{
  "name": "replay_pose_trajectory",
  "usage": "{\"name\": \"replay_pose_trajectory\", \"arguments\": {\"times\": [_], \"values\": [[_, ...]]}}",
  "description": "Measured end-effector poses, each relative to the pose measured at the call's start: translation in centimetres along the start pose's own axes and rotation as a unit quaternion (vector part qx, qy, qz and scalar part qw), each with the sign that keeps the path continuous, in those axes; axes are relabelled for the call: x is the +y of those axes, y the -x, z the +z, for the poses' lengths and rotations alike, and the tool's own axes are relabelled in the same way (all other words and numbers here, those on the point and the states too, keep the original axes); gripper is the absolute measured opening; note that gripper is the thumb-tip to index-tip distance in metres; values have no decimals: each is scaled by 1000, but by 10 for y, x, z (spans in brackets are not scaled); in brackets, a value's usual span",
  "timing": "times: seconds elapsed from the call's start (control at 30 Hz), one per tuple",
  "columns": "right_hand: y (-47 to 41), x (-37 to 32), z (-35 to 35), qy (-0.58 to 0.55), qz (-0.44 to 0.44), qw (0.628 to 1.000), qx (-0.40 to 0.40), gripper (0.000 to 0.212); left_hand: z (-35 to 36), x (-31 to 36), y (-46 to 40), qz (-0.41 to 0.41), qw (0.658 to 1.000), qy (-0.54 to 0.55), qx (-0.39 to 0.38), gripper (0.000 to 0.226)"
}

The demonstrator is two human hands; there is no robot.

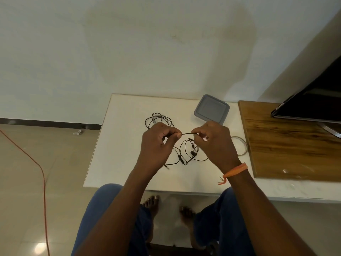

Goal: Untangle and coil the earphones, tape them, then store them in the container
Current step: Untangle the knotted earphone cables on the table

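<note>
Pinching a short stretch of black earphones (186, 133) cable taut, your left hand (158, 143) and right hand (215, 143) hover mid-frame above the white tabletop (125, 145), wrists raised.

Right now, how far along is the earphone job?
Early on. Nothing looks finished: the earphones lie in loose tangled loops on the white table. In hand: the left hand and right hand pinch a short stretch of cable taut between them, working at the tangle. Left: coiling, taping with the tape roll by the right hand, then storing in the grey container, whose lid is on.
</note>
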State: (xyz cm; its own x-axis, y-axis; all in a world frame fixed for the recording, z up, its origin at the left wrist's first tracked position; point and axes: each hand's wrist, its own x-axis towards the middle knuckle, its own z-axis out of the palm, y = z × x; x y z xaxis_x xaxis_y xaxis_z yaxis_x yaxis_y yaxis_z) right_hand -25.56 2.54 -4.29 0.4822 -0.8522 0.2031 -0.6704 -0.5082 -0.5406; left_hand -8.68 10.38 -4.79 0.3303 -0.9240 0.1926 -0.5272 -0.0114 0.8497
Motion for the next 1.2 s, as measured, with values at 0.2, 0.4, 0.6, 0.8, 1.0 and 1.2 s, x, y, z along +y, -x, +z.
{"name": "replay_pose_trajectory", "arguments": {"times": [0.2, 0.4, 0.6, 0.8, 1.0, 1.2], "values": [[1, 5, -7, 125, -13, 987, 100, 5, -10, 1, -1, -4, 998, 3, 64, 6], [-2, 23, -20, 28, 109, 989, 100, 14, -22, -16, -3, -49, 985, -2, 166, 6], [-1, 2, -30, -385, 174, 906, 12, 14, -11, -41, -2, -126, 984, -81, 95, 10], [5, -1, -14, -482, 207, 851, 6, 22, -5, -49, -3, -150, 983, -103, 15, 8], [-2, 10, -25, -412, 258, 868, 99, 12, -14, -35, -7, -182, 980, 66, 41, 11], [-1, 9, -24, -302, 147, 938, 87, 7, -14, -39, -9, -133, 984, 22, 117, 16]]}}
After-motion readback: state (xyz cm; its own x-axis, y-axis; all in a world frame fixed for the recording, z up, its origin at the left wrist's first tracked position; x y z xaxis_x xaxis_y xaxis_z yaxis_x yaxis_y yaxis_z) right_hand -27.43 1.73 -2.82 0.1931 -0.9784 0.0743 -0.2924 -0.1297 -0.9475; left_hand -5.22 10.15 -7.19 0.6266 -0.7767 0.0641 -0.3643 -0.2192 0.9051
